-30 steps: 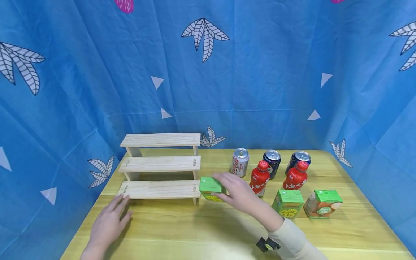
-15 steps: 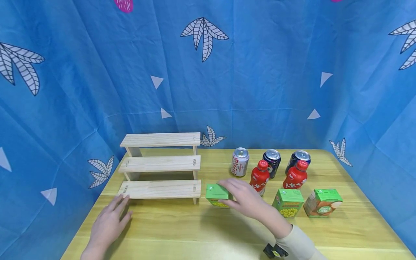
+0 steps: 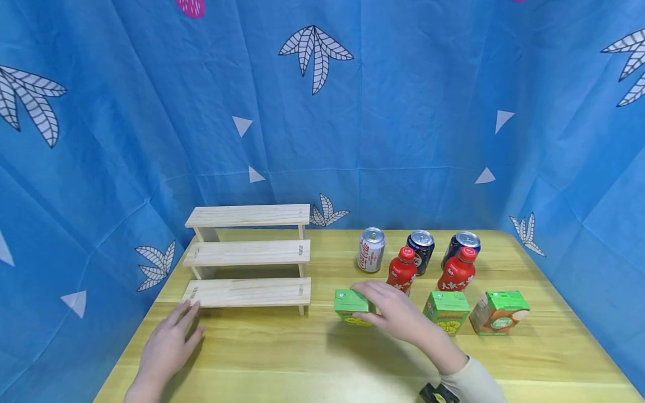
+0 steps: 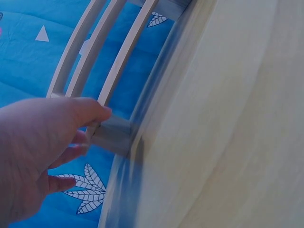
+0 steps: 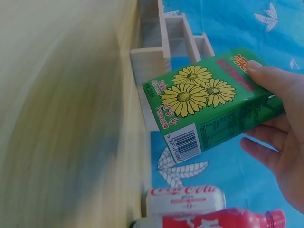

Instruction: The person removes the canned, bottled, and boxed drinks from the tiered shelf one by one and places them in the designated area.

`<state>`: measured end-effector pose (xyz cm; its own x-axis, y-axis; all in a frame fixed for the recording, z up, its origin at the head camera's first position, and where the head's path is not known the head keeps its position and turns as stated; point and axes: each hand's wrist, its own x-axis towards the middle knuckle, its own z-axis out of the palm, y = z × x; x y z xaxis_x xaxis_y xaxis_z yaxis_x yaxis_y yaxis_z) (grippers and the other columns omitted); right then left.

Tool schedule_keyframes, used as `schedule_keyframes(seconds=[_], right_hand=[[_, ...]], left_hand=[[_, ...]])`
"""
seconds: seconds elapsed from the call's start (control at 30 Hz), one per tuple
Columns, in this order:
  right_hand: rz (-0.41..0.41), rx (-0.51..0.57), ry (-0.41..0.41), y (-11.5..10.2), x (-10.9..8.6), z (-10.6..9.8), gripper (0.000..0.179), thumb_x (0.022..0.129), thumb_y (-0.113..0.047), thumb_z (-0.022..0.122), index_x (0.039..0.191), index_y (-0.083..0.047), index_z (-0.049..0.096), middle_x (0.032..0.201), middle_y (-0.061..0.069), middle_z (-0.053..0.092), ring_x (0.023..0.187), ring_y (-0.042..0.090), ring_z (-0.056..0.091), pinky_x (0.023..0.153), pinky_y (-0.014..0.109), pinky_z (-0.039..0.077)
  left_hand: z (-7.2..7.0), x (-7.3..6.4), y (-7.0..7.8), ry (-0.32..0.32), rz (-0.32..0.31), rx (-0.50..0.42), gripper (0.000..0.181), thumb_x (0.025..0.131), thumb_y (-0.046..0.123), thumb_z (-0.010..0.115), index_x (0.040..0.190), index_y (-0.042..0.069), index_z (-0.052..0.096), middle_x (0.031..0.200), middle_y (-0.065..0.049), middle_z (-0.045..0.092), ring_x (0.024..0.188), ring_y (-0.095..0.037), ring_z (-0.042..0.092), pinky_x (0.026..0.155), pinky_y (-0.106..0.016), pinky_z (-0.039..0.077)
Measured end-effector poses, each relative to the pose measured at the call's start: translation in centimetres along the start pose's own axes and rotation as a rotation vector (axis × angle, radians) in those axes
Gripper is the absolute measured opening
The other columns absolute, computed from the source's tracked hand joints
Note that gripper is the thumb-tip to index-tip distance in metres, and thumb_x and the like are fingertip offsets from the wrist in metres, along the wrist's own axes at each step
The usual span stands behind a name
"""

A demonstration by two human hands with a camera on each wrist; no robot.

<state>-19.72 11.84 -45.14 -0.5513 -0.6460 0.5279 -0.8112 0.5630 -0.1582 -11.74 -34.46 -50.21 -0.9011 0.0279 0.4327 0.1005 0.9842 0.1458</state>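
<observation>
My right hand (image 3: 393, 308) grips a green drink carton (image 3: 353, 306) from above, thumb on its near face and fingers behind. In the right wrist view, the carton (image 5: 204, 102) shows yellow flowers and a barcode. A shadow lies below it on the table, right of the wooden three-step rack (image 3: 247, 292). My left hand (image 3: 168, 344) rests with relaxed fingers at the front left corner of the rack's lowest step; the thumb stands apart from the fingers. In the left wrist view, my left hand (image 4: 47, 147) overlaps the end of the rack (image 4: 126, 57).
Right of the carried carton stand a silver cola can (image 3: 371, 252), two dark blue cans (image 3: 420, 252), two red bottles (image 3: 403, 271), another green flower carton (image 3: 447, 313) and a green-topped brown carton (image 3: 499, 314). A blue patterned curtain (image 3: 413, 112) surrounds the table (image 3: 282, 358).
My right hand has carried the green carton rightward and slightly nearer, away from the lowest step's right end. The left hand stays at the rack's corner.
</observation>
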Motion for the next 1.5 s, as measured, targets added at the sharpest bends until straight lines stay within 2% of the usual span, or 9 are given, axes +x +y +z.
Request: schedule_keyframes(seconds=[0.53,0.9,1.2,1.5], right_hand=[[0.078,-0.025,-0.064,1.5,-2.2,0.0,0.055,0.083,-0.039,0.073,0.128,-0.01,0.06,0.119,0.005,0.069,0.107,0.02,0.067,0.092,0.039,0.058],[0.133,-0.011,-0.086,2.1,-2.8,-0.4,0.055,0.084,-0.041,0.072,0.128,-0.011,0.06,0.12,0.004,0.069,0.108,0.018,0.066,0.091,0.038,0.058],[0.115,-0.125,-0.084,2.4,-2.9,-1.5,0.053,0.08,-0.039,0.077,0.122,-0.01,0.065,0.113,0.002,0.07,0.103,0.018,0.067,0.085,0.038,0.059],[0.132,-0.118,-0.132,2.7,-3.1,-1.7,0.052,0.083,-0.039,0.074,0.124,-0.01,0.064,0.114,0.001,0.069,0.105,0.018,0.067,0.087,0.038,0.059]], left_hand=[[-0.1,-0.1,0.2,-0.028,-0.016,0.001,0.058,0.083,0.025,0.075,0.133,0.002,0.058,0.137,-0.027,0.053,0.116,-0.051,0.054,0.094,-0.063,0.048],[-0.1,-0.1,0.3,-0.015,-0.01,-0.007,0.059,0.081,0.024,0.076,0.132,0.001,0.058,0.136,-0.028,0.054,0.114,-0.052,0.055,0.092,-0.064,0.048],[-0.5,0.0,0.5,-0.053,-0.029,-0.004,0.059,0.083,0.025,0.075,0.134,0.002,0.056,0.139,-0.028,0.052,0.118,-0.052,0.053,0.094,-0.064,0.047],[-0.3,-0.1,0.3,-0.054,-0.038,-0.004,0.06,0.083,0.025,0.075,0.135,0.002,0.056,0.14,-0.027,0.051,0.119,-0.051,0.052,0.095,-0.064,0.047]])
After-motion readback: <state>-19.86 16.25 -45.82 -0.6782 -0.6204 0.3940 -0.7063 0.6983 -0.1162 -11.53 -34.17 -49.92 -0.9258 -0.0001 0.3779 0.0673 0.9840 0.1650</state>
